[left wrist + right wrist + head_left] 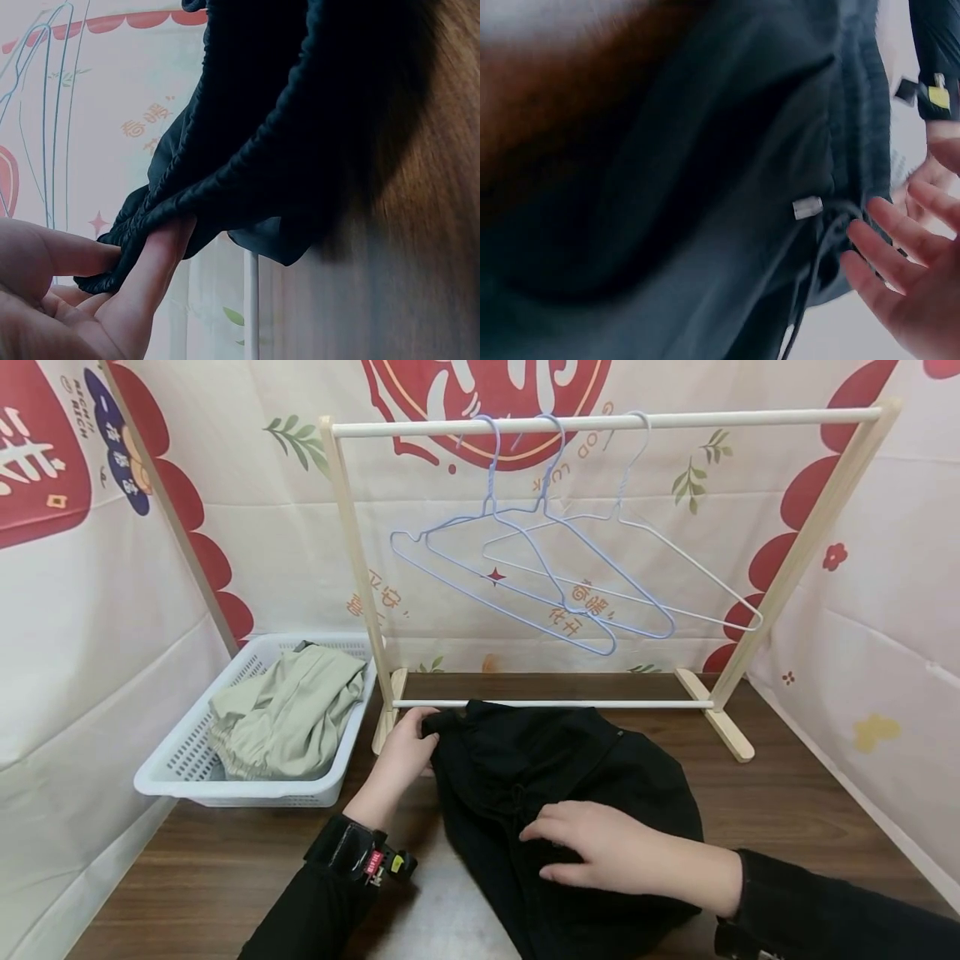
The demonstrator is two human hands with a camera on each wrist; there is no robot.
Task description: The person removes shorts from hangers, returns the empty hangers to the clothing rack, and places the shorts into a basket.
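Black drawstring pants [570, 760] lie bunched over the table, their gathered waistband [247, 150] toward the left. My left hand [405, 747] pinches the waistband at its far left end, thumb on one side and fingers on the other, as the left wrist view shows. My right hand [611, 852] is over the front of the pants, fingers loosely extended. In the right wrist view its fingertips are right by the dark drawstring [814, 277], near a small pale metal piece [807, 208]. Lower folds of the pants are partly hidden under the right forearm.
A white plastic basket [165, 789] at the left holds a folded pale green garment [292, 710]. Behind the pants stands a wooden rack [806, 552], with two blue hangers [555, 581] and a white hanger [697, 568] on its top bar. Printed cloth walls surround the brown table [150, 893].
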